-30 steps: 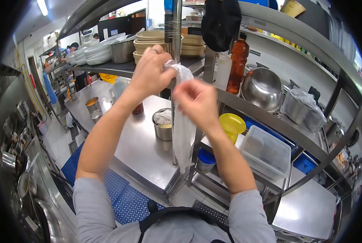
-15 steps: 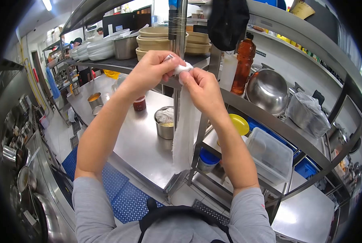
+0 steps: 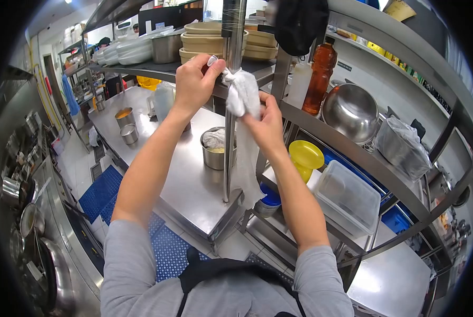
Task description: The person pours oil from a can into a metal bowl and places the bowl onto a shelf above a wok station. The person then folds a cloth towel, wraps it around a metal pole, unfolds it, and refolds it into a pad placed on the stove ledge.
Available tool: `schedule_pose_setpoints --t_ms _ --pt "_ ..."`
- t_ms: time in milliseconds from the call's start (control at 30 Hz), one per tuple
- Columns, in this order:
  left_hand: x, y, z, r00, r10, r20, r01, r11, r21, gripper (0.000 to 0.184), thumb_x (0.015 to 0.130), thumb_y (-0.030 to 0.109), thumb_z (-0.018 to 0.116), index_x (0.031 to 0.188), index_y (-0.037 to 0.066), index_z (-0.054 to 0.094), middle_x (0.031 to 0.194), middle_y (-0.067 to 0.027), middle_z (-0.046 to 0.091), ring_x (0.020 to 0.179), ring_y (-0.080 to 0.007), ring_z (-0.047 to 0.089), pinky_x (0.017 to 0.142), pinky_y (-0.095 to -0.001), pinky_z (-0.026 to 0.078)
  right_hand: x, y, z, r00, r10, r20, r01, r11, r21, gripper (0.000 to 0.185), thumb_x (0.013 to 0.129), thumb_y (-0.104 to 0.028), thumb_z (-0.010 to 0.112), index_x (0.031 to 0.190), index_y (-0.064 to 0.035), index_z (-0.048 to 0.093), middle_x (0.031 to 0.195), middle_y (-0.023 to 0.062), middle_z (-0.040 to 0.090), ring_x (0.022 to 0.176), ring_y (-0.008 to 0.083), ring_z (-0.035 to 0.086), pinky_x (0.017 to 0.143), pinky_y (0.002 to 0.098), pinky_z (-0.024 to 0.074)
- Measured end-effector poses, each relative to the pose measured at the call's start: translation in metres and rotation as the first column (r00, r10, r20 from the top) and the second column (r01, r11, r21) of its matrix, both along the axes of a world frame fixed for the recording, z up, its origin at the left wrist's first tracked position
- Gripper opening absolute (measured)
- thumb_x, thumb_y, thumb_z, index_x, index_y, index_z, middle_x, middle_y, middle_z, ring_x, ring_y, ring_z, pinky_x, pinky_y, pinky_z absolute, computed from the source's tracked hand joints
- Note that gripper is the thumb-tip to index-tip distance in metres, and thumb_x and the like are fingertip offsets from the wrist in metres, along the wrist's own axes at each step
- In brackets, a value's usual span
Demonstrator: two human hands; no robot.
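White cloth [image 3: 241, 92]: bunched against the steel post [image 3: 228, 174], about level with the front edge of the upper shelf [image 3: 141, 73]; a thin strip hangs below, down past the bench's right edge.
My left fingers [image 3: 196, 84]: narrow, thumb and forefinger drawn close together just beside the top of the bunch; I cannot tell whether they pinch cloth.
My right fingers [image 3: 268, 119]: curled at the lower right side of the bunch, slightly blurred; I cannot tell how firmly they close on it.
Bench [image 3: 183, 187]: steel; the post's foot stands just inside its right edge, near the front corner.
Steel pot [image 3: 212, 160]: on the bench near the right edge, just beside the post, with crumpled white material inside.
Two small pots [image 3: 124, 117]: toward the bench's left edge, near each other.
Upper shelf: beige bowls [image 3: 202, 40] stacked near the post, white dishes [image 3: 133, 53] toward the left end.
Right-hand shelf [image 3: 310, 121]: amber bottle [image 3: 320, 79] near its left end, steel bowl [image 3: 347, 116] tilted beside it.
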State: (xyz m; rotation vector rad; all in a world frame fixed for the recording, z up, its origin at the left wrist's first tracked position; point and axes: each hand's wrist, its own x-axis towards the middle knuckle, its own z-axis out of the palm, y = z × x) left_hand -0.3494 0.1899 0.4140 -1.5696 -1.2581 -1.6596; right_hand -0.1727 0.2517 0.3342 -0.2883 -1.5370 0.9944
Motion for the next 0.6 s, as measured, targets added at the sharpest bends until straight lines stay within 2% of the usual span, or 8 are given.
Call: schedule_pose_setpoints --t_ms 67,133,167,233,333,400,500,600 --pt "-0.001 0.005 0.008 1.0 0.027 0.004 -0.028 0.998 0.055 0.026 0.089 0.025 0.072 0.082 0.0 0.067 0.068 -0.0143 0.063 0.061 -0.0264 0.058 0.057 -0.0375 0.044 0.015 0.011 0.012 0.985 0.171 -0.014 -0.169 0.953 -0.251 0.027 0.085 -0.013 0.075 0.106 -0.002 0.063 0.097 0.0097 0.07 0.082 0.0209 0.065 0.076 0.0327 0.054" --pt "-0.001 0.01 0.011 0.998 0.061 0.004 -0.061 0.994 0.092 0.024 0.087 0.022 0.071 0.079 0.0 0.066 0.07 -0.0166 0.063 0.063 -0.0345 0.061 0.059 -0.041 0.045 0.03 0.028 -0.001 0.968 -0.212 0.134 0.167 0.945 0.282 0.014 0.09 -0.011 0.067 0.1 -0.0015 0.061 0.078 0.0163 0.07 0.064 0.0327 0.068 0.06 0.0408 0.0524" --pt "0.0 0.009 0.009 0.995 0.093 -0.031 -0.092 0.995 0.048 0.022 0.088 0.021 0.071 0.079 0.001 0.066 0.07 -0.017 0.061 0.063 -0.0356 0.06 0.059 -0.0409 0.045 0.03 0.021 -0.021 0.892 -0.431 0.138 0.295 0.785 0.545 0.013 0.092 -0.014 0.066 0.097 -0.0024 0.061 0.07 0.017 0.068 0.055 0.0346 0.066 0.054 0.0422 0.0502" --pt "-0.001 0.008 -0.001 0.989 0.124 -0.083 -0.114 0.987 0.114 0.021 0.09 0.023 0.07 0.085 0.003 0.067 0.07 -0.0152 0.061 0.062 -0.0333 0.06 0.059 -0.0409 0.045 0.011 0.014 -0.045 0.872 -0.451 0.192 0.297 0.798 0.525 0.02 0.093 -0.017 0.065 0.102 0.0001 0.06 0.075 0.0268 0.065 0.071 0.0458 0.066 0.06 0.0468 0.049" --pt "0.022 -0.033 -0.031 1.0 -0.017 0.018 0.018 0.998 -0.067 0.034 0.088 0.032 0.075 0.103 0.005 0.062 0.067 -0.0105 0.059 0.062 -0.0281 0.061 0.059 -0.0413 0.046 0.005 0.001 -0.033 0.888 -0.371 0.272 0.249 0.885 0.394 0.021 0.093 -0.018 0.065 0.103 0.0 0.062 0.078 0.0231 0.066 0.072 0.0385 0.068 0.063 0.0432 0.049" --pt "0.029 -0.037 -0.037 0.998 -0.056 -0.02 0.055 0.996 -0.077 0.028 0.085 0.024 0.076 0.102 0.005 0.063 0.069 -0.0116 0.061 0.062 -0.0271 0.062 0.059 -0.038 0.047 0.015 -0.002 -0.015 0.89 -0.332 0.313 0.203 0.903 0.38 0.021 0.093 -0.019 0.065 0.103 -0.0003 0.063 0.079 0.0206 0.067 0.072 0.034 0.068 0.064 0.0413 0.0487" --pt "0.016 -0.033 -0.024 0.994 -0.079 -0.07 0.077 0.996 -0.035 0.017 0.087 0.014 0.074 0.097 0.002 0.067 0.071 -0.0087 0.063 0.063 -0.0182 0.061 0.059 -0.0319 0.047 0.027 0.009 0.0 0.868 -0.161 0.469 0.026 0.96 0.28 0.025 0.092 -0.025 0.066 0.097 -0.0006 0.062 0.083 0.0259 0.068 0.081 0.0472 0.066 0.072 0.0495 0.0513" --pt "-0.001 -0.018 0.006 0.988 -0.081 -0.129 0.075 0.996 -0.051 0.011 0.088 0.009 0.072 0.091 -0.001 0.071 0.077 -0.0095 0.069 0.066 -0.0144 0.063 0.062 -0.0288 0.049 0.031 0.01 -0.008 0.943 -0.263 0.202 0.185 0.922 0.339 0.025 0.093 -0.025 0.064 0.099 -0.0005 0.061 0.084 0.0254 0.068 0.082 0.045 0.068 0.072 0.0485 0.0513"
